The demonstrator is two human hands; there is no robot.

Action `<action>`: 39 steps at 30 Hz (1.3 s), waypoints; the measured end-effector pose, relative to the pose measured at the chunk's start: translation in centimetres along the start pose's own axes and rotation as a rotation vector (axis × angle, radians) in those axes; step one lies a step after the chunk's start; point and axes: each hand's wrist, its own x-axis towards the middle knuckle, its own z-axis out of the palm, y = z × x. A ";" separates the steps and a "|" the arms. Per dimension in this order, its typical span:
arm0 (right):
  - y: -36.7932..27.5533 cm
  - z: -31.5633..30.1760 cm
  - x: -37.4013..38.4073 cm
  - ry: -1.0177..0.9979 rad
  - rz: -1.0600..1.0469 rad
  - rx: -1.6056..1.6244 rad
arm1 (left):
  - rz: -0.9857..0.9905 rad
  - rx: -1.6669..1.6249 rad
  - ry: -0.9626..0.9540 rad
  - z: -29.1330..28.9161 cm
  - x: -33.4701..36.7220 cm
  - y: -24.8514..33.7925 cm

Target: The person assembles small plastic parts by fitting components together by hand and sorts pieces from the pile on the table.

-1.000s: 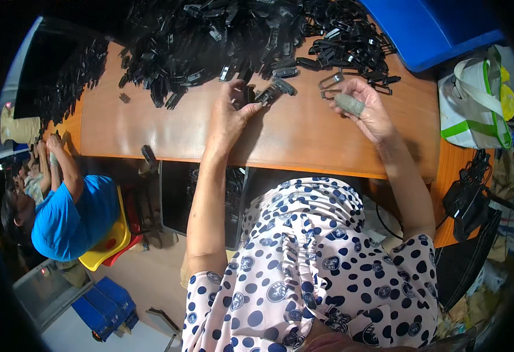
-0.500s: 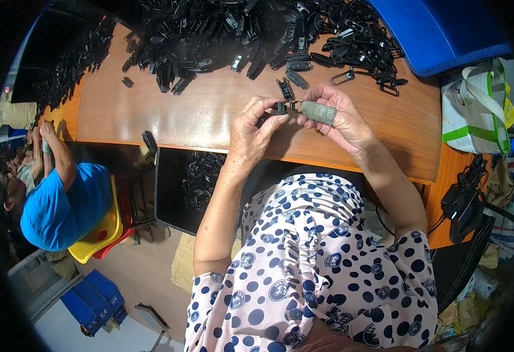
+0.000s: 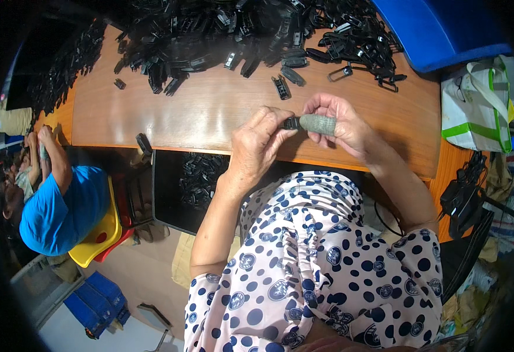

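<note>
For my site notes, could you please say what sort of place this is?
Probably a small-parts workshop: a heap of black parts on the table, a bin holding more, and a seated co-worker.

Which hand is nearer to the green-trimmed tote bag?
The right hand: it is left of the tote bag. The left hand is farther left.

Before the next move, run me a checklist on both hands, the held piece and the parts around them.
1. Left hand grip on the small black plastic part: ok, pinched.
2. Right hand grip on that part: cannot tell, fingertips hidden.
3. Grey-green ribbed fabric finger cover worn on the right hand: ok.
4. Loose black slotted plastic piece apart from both hands: ok, lying beyond them.
5. Heaped black plastic parts apart from both hands: ok.
6. Held part fully visible: not ok, fingers cover some.
</note>
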 end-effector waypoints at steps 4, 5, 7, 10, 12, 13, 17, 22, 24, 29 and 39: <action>-0.6 0.0 -0.7 0.045 0.089 -0.109 | 0.092 0.115 -0.024 0.5 -0.3 0.9; -0.4 -0.4 -1.0 0.029 0.119 -0.086 | 0.081 0.106 -0.058 0.6 -0.3 1.2; 0.1 -1.0 -1.4 0.009 0.149 -0.061 | 0.056 0.063 -0.090 0.9 -0.4 1.8; 0.6 -1.8 -1.7 0.012 0.277 0.086 | -0.013 -0.025 -0.104 2.0 -0.6 1.8; 0.4 -2.1 -2.1 -0.047 0.285 0.182 | -0.021 -0.055 -0.101 2.4 -0.5 1.5; 0.3 -1.8 -2.2 -0.044 0.281 0.187 | -0.082 -0.150 -0.100 2.6 -0.5 1.5; 0.4 -1.5 -2.9 -0.131 0.179 0.217 | -0.068 -0.379 -0.014 3.4 0.6 0.8; 0.4 -2.2 -3.1 -0.484 0.150 0.296 | -0.334 -1.091 -0.066 4.9 -0.1 0.7; 2.7 -2.7 -3.7 -0.302 0.140 0.228 | -0.591 -1.179 -0.203 4.0 0.8 2.4; 2.2 -0.3 -3.9 -0.143 -0.003 0.180 | -0.447 -1.172 -0.283 4.6 0.8 2.2; -0.6 -4.3 -2.5 0.112 -0.206 -0.986 | -0.353 -0.358 -0.115 2.0 2.2 -0.2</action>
